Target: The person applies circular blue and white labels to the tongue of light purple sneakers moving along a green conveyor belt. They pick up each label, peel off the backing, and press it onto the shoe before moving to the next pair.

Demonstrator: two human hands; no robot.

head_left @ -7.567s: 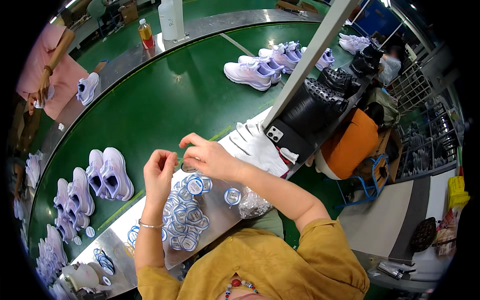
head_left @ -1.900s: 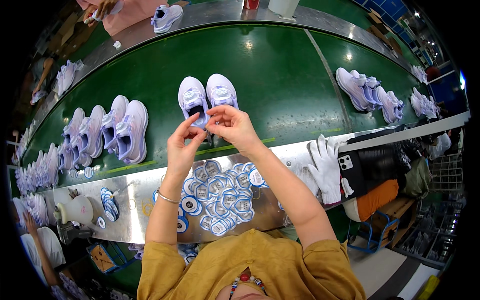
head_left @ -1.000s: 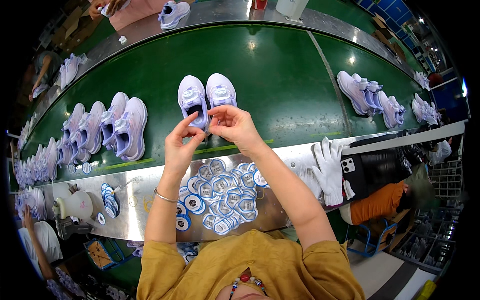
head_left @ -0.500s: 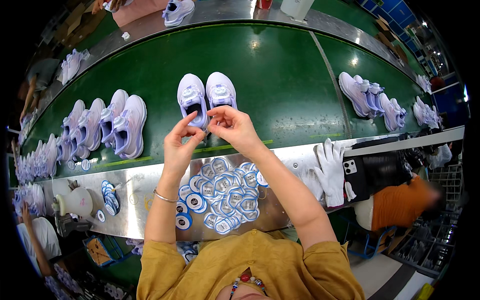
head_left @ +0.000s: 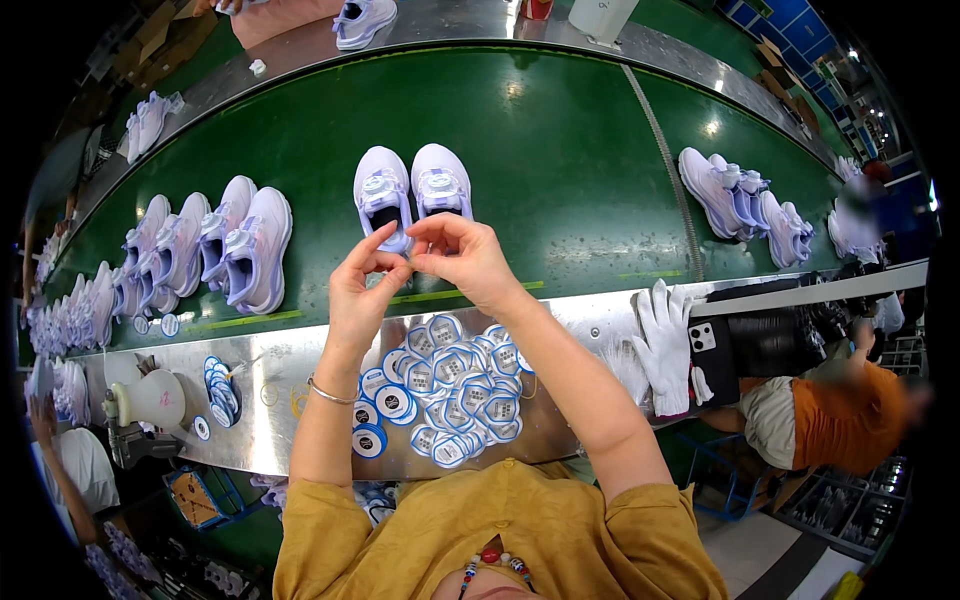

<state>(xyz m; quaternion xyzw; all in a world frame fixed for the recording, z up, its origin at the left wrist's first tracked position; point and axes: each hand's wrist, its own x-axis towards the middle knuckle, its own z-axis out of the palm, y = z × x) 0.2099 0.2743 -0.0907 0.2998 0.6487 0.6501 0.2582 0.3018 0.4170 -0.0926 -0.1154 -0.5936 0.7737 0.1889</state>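
Observation:
Two pale lilac sneakers stand side by side in front of me, the left sneaker and the right sneaker, toes pointing away. Just at their heels, my left hand pinches thumb and forefinger together. My right hand is also in a pinch, its fingertips meeting those of the left. Whatever lies between the fingertips is too small to make out. Below my wrists, a heap of round white tags with blue rims covers part of the metal ledge.
More lilac sneakers line the green belt at left and right. White gloves and a phone lie right of my arm. A tape-like white roll and a small tag stack sit left. An orange-shirted person is at right.
My right fingertips have shifted slightly left, closing the small gap to my left fingertips. At the right, the person in orange has shifted position. The sneaker pair stays in place.

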